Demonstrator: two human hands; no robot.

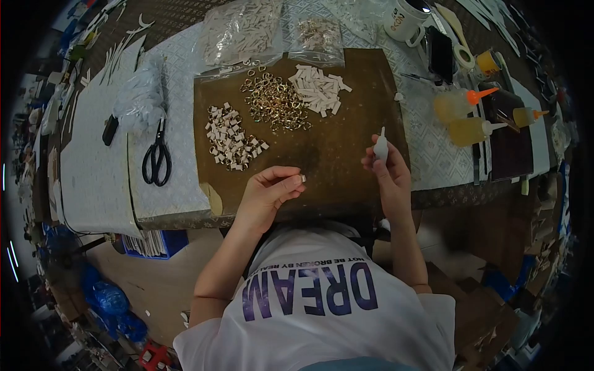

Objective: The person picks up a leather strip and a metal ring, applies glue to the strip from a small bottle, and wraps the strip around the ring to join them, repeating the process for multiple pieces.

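Note:
Between the thumb and fingertips of my left hand is a small white strip piece, too small to make out fully. My right hand is closed around a small white squeeze bottle, its thin nozzle pointing up and away from me. Both hands are above the near part of a brown mat. Beyond my left hand lies a pile of metal rings with white strips on them. Farther off are a heap of bare gold-coloured rings and a pile of loose white strips.
Black scissors lie left of the mat. Plastic bags of strips and small metal parts rest at the back. On the right stand a mug, a phone, a tape roll and bottles of yellowish liquid.

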